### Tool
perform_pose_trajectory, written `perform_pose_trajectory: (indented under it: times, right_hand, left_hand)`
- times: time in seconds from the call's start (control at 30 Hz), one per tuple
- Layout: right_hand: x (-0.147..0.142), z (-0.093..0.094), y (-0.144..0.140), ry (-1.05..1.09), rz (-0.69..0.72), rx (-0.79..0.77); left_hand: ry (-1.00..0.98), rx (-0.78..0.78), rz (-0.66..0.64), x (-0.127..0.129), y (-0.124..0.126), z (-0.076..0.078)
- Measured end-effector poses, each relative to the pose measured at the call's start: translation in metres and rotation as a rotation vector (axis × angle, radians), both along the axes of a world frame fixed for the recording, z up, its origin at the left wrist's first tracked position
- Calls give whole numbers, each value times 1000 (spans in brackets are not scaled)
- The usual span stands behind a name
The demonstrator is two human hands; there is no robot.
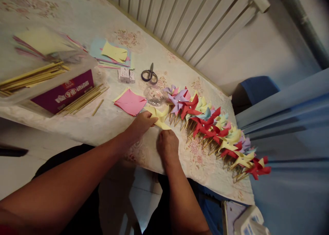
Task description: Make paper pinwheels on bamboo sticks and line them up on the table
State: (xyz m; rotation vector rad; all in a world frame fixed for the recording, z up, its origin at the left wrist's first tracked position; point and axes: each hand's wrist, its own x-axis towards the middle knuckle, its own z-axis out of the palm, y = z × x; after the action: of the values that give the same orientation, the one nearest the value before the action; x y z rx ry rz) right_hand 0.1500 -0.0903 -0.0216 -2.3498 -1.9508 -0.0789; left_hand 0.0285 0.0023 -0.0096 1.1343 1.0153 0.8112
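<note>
My left hand (143, 122) pinches a yellow paper pinwheel (161, 115), its blades curled, just above the tablecloth. Close by on the right, my right hand (168, 145) is closed at the pinwheel's lower edge; what its fingers hold is hidden. Pink paper squares (130, 102) with cut corners lie in a pile left of the pinwheel. Behind it sits a clear dish (154, 97) of small shiny metal pieces. Finished-looking pinwheels (203, 123) on sticks, red, yellow, purple and blue, lie in a long row to the right.
Scissors (150, 74) lie beyond the dish, beside small white boxes (125, 75) and a stack of coloured paper (99, 49). A plastic tub (87, 65) with sticks stands at left, loose sticks (83, 99) before it. A radiator (177, 19) borders the back; a blue curtain (290, 132) hangs right.
</note>
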Motion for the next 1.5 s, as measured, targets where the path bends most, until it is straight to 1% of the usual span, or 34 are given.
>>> perform_pose_trajectory:
  times: [0.27,0.67,0.8,0.9,0.97,1.0,1.07,1.13,1.2,1.37,1.5]
  right_hand:
    - [0,-1,1,-44,7,-52]
    - [0,-1,3,-11,-7,-52]
    - [-1,-1,1,34,-26,-10]
    - [0,9,-5,171,-3,26]
    - [1,20,-10,339,42,68]
    - [1,25,-12,429,70,118]
    - [1,35,-13,547,101,291]
    - [1,39,-9,586,116,464]
    - [0,37,-4,584,126,554]
    - [1,24,8,570,116,600]
    - [3,20,10,567,91,598]
  left_hand:
    - [1,3,-10,0,-2,4]
    - [0,32,-1,6,-2,-5]
    - [-11,39,5,7,-1,-9]
    - [-15,40,13,5,-1,-6]
    - [14,41,8,3,-3,1]
    - [37,42,4,2,-4,6]
    - [67,39,-9,0,-7,15]
    - [72,45,-26,0,-9,20]
    - [66,57,-43,0,-10,20]
    - [57,91,-100,3,-11,10]
    - [65,105,-121,3,-10,7]
